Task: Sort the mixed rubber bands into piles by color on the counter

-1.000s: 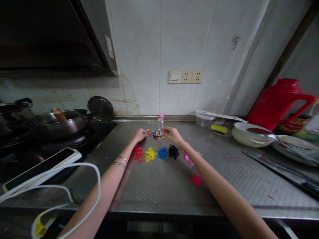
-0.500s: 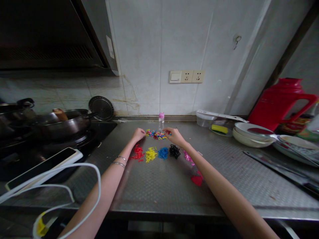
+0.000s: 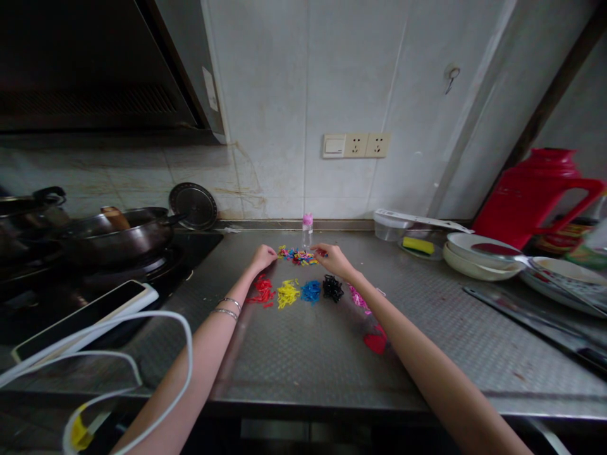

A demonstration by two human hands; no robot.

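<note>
A mixed heap of small coloured pieces (image 3: 300, 256), too tiny to name in kind, lies at the back of the metal counter. My left hand (image 3: 263, 258) rests at the heap's left end, fingers bent and pressed together; anything in them is hidden. At the right end is my right hand (image 3: 329, 258), its fingers curled down onto the pieces in a pinch. Nearer me, sorted piles form a row: red (image 3: 263, 291), yellow (image 3: 288, 294), blue (image 3: 311, 291), black (image 3: 332, 288) and pink (image 3: 359, 299). My right forearm partly covers the pink pile.
Behind the heap stands a clear bottle with a pink cap (image 3: 308, 219). A red heart-shaped item (image 3: 375, 342) lies by my right forearm. Bowls (image 3: 478, 268), a knife (image 3: 521, 316) and a red jug (image 3: 531, 199) are rightward. Leftward are a pan (image 3: 121, 243) and white cable (image 3: 190, 354).
Almost nothing differs. Both hands stay at the heap's two ends, with only a slight shift of the right fingers.
</note>
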